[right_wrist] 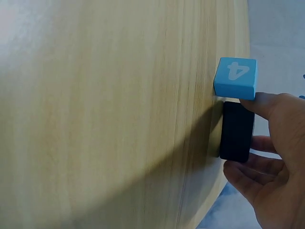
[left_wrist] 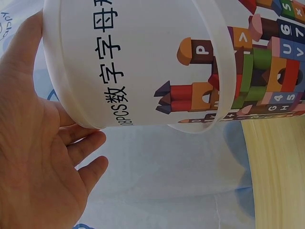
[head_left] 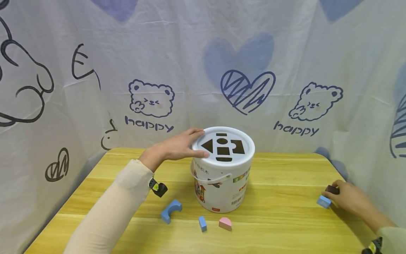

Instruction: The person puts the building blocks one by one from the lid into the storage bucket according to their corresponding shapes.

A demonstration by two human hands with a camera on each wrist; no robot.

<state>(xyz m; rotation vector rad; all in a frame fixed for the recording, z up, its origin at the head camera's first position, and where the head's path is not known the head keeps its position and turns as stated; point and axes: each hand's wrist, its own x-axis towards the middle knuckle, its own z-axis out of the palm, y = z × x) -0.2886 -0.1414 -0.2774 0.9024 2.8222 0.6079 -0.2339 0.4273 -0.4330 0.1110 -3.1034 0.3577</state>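
On the near side of the yellow wood-grain worktop (head_left: 285, 225), a pink half-round block (head_left: 225, 223), a small blue oblong block (head_left: 202, 223) and a blue arch block (head_left: 169, 209) are seen from right to left. At the right edge, a dark rectangular block (head_left: 332, 189) is pinched by the right hand's (head_left: 350, 198) fingers, beside a blue block marked 4 (right_wrist: 236, 78). Farther, centrally, a white lidded bucket (head_left: 219, 192) is touched at its rim by the left hand (head_left: 177, 145), fingers spread.

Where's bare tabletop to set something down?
Widest: tabletop between the bucket and blue 4 block. Smaller: between left sleeve and the tabletop's left edge. Crowded: in front of the bucket, with blue arch block, small blue block and pink half-round block; also by the right edge, where the right hand holds a dark brown block.
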